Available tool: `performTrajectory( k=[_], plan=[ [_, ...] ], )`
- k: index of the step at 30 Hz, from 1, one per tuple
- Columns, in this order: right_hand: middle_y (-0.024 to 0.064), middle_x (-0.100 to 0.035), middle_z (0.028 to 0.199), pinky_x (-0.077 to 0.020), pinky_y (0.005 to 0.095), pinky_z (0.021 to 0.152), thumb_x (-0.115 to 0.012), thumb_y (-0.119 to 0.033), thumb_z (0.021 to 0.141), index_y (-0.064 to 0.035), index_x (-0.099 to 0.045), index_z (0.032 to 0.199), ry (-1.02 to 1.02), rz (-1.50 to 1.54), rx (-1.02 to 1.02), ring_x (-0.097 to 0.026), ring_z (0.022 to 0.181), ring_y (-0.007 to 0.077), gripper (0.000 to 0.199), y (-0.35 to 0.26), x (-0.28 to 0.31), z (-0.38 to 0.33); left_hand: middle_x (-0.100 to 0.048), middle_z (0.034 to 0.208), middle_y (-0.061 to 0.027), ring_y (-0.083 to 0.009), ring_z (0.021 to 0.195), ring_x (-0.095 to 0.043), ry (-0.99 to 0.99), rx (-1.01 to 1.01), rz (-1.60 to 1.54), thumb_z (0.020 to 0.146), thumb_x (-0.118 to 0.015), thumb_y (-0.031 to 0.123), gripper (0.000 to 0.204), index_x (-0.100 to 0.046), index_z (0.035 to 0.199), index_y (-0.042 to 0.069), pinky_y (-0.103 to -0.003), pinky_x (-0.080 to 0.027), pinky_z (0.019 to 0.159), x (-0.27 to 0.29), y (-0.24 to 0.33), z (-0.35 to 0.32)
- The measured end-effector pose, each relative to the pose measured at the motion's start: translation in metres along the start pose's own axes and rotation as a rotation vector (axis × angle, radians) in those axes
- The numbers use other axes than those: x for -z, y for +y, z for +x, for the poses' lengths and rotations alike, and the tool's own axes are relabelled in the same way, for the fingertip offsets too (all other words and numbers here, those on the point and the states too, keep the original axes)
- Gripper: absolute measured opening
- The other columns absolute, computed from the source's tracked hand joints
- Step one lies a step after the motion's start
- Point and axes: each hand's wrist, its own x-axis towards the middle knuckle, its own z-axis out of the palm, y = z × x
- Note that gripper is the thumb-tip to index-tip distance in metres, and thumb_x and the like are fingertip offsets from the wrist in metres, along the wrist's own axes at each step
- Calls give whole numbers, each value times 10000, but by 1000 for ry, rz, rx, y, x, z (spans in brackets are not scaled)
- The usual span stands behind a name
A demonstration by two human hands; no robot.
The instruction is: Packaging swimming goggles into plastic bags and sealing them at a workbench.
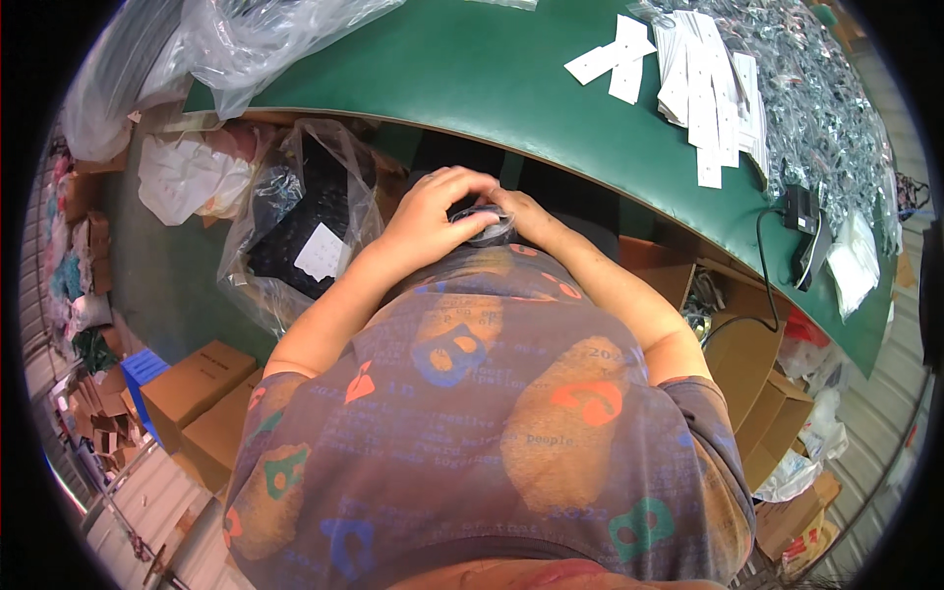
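Both my hands are close together in front of my waist, just short of the green table [413,74]. My left hand [433,216] curls around a small dark item with a shiny clear plastic surface [489,228], its thumb lying across the top. On the item's other side, my right hand [526,214] has its fingers bent against it. Its exact kind I cannot make out, since the fingers cover much of it. To the left of my left forearm sits an open clear plastic bag [372,202] with black goods [295,216] and a white paper piece [322,253] inside.
White printed cards [688,93] lie on the table's right, beside a big heap of small clear-wrapped pieces [816,98]. A black device with a cable [801,211] rests near the edge. Cardboard boxes [202,383] stand at left; clear sheeting [256,44] drapes the far left corner.
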Motion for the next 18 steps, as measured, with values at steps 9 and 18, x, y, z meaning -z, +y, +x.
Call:
performTrajectory(
  k=[9,18],
  plan=[
    [105,-728,956,-497,347,883,-389,-562,1059,25,-726,1056,-5,25,24,-644,905,190,677,-8,-2,-5,-702,903,-61,-162,833,-657,105,114,43,870,-787,125,257,-667,1076,29,-304,-511,768,25,-8,-5],
    [95,-725,933,-497,345,862,-386,-545,1064,9,-726,1041,-19,11,-10,-639,882,179,651,-10,-3,-3,-637,851,2,-78,772,-611,-39,466,-423,938,-668,42,101,-645,1036,41,-254,-498,714,48,-9,-24]
  ],
)
